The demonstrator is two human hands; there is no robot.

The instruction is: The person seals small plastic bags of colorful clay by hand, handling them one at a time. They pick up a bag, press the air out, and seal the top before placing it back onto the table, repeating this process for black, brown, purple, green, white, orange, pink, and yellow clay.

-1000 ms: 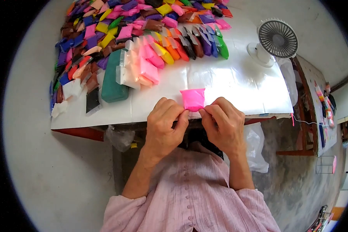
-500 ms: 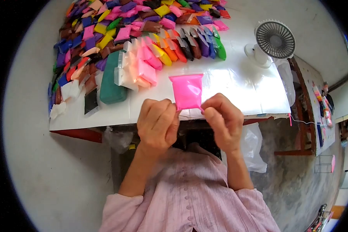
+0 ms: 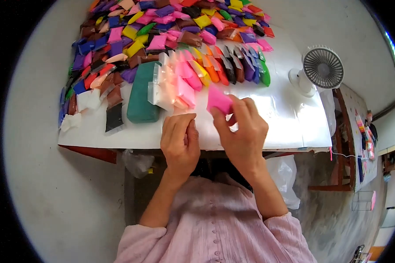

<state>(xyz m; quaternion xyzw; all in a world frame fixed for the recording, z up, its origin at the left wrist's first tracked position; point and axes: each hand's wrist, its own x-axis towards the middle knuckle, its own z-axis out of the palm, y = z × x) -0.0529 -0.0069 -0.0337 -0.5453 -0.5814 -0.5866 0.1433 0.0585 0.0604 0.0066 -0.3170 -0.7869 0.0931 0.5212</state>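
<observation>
My right hand grips a small bright pink packet between thumb and fingers, tilted, just above the table's front part. To its left my left hand is closed, its fingers curled in and the thumb against them; whether anything is inside is hidden. It is apart from the pink packet. Ahead of my hands a row of filled clear bags leans in a line, from white and peach through pink, yellow, orange, red, black, brown and purple to green. A dark green block stands at the row's left end.
A large heap of coloured packets covers the back and left of the white table. A white fan stands at the right. White crumpled tissue and a black packet lie at left. Plastic bags hang below.
Both hands held the pink packet's lower corners before. Now only my right hand has it, tilted and further forward, and my left hand has come away. The view has shifted slightly.
</observation>
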